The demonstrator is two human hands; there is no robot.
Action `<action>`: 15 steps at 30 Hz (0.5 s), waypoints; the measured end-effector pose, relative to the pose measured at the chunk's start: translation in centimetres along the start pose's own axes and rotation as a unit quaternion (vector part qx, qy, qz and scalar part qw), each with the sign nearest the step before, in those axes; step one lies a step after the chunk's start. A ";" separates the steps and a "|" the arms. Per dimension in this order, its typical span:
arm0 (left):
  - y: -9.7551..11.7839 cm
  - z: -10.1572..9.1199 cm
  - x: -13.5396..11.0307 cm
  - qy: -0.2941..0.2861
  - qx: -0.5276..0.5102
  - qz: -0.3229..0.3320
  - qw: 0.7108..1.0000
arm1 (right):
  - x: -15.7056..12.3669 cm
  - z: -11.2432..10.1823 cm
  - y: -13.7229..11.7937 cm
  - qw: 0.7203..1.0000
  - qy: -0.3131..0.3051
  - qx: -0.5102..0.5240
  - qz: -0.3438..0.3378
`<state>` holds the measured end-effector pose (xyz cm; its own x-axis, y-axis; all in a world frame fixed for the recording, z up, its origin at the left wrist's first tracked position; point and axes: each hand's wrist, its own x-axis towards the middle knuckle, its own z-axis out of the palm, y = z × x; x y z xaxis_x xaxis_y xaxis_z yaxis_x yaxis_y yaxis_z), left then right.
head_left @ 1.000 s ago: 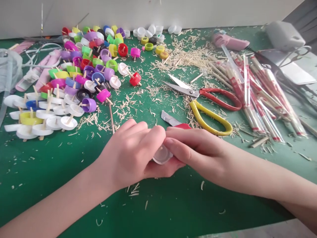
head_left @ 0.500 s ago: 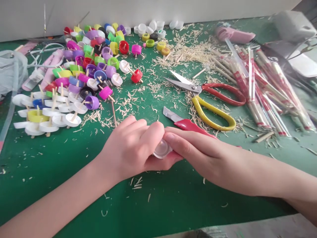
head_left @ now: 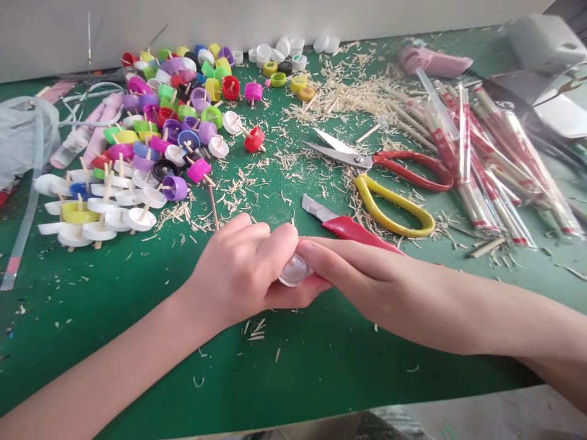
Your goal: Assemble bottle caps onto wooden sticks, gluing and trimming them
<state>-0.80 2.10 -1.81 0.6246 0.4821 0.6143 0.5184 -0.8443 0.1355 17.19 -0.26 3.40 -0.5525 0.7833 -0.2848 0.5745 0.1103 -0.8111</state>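
My left hand (head_left: 243, 275) and my right hand (head_left: 362, 278) meet at the middle of the green table (head_left: 321, 366). Both are closed around a small white bottle cap (head_left: 294, 271), which shows between the fingertips. My left thumb lies under the cap. A red-handled utility knife (head_left: 342, 226) lies just behind my right hand, its blade pointing left. A thin wooden stick (head_left: 213, 208) lies just beyond my left hand's knuckles.
Several coloured and white caps with sticks through them (head_left: 151, 140) cover the left back. Scissors with red and yellow handles (head_left: 389, 183) lie right of centre. Wrapped chopsticks (head_left: 486, 159) lie at the right. Wood shavings (head_left: 348, 91) are scattered about. A pink tool (head_left: 433, 61) lies at the back.
Both hands, still closed on the cap, have shifted slightly away from me. The view has tipped down a little, so more of the knife shows.
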 end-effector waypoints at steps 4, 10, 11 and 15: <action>-0.1 -0.1 -0.3 0.008 0.015 0.000 1.000 | 0.2 0.2 0.0 0.999 0.004 -0.006 -0.033; -0.3 -0.2 -0.3 0.000 0.025 -0.006 1.000 | 0.8 0.1 0.0 0.999 0.019 0.012 -0.028; -0.3 -0.2 -0.2 -0.004 0.022 -0.009 1.000 | 0.8 0.0 0.0 0.999 0.020 0.009 -0.036; -0.5 -0.3 0.3 -0.030 0.019 -0.024 0.999 | 0.9 -0.5 0.0 0.999 0.034 -0.004 -0.012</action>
<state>-1.08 2.59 -1.47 0.6324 0.5359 0.5593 0.5699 -0.8110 0.1328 16.99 0.78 3.37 -0.5247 0.8198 -0.2294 0.5667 0.1353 -0.8127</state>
